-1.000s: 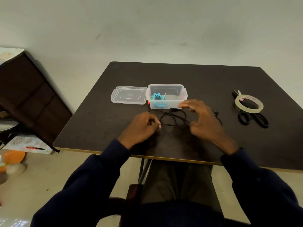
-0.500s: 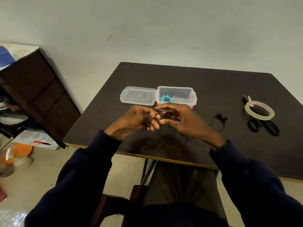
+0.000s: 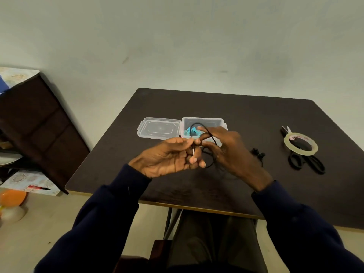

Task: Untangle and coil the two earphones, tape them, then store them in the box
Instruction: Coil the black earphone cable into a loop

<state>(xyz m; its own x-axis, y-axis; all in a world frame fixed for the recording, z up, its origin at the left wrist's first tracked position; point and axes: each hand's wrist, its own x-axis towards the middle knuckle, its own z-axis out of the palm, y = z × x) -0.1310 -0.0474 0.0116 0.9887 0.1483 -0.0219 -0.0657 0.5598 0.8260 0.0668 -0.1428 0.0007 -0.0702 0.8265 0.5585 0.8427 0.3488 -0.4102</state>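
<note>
A black earphone cable point(image 3: 211, 139) loops over the fingers of my right hand point(image 3: 228, 152), raised above the dark table point(image 3: 226, 107). My left hand point(image 3: 167, 158) pinches the cable's plug end just left of that loop. The black earbuds point(image 3: 258, 152) lie on the table to the right of my right hand. Behind my hands stands the clear plastic box point(image 3: 202, 121), holding a coiled blue earphone point(image 3: 191, 132). Its lid point(image 3: 159, 128) lies flat to its left.
A roll of clear tape point(image 3: 301, 143) rests on black scissors point(image 3: 305, 160) at the table's right side. A dark wooden cabinet point(image 3: 35, 123) stands to the left, with an orange bowl point(image 3: 11, 198) on the floor.
Both hands lifted the black cable off the table. My right hand now has the cable looped around its fingers while my left holds the plug end.
</note>
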